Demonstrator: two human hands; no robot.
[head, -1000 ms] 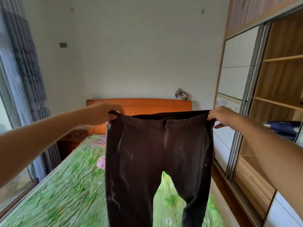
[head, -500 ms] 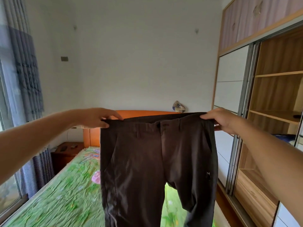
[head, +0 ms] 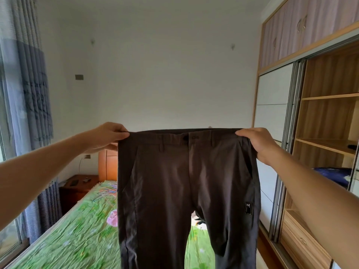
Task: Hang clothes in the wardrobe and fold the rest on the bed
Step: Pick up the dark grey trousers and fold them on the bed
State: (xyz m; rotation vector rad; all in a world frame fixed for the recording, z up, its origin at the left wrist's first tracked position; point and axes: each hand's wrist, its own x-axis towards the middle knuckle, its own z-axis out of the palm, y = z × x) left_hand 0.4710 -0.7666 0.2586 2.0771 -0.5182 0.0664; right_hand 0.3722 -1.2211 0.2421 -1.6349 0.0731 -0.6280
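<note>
As I am holding the dark brown trousers (head: 186,181) up by the waistband, my left hand (head: 108,136) is pinching one corner and my right hand (head: 256,144) the other, each grip curled onto the cloth. The trousers are hanging spread flat in the air above the green floral bed (head: 77,235), button front facing me, with the open wardrobe (head: 328,121) standing to my right.

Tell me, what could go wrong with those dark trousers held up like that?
The left hand and right hand each pinch just one waistband corner of the trousers; if one slips, that side could drop and crumple. The hanging legs also hide much of the bed, so laying them down flat might go askew.
</note>
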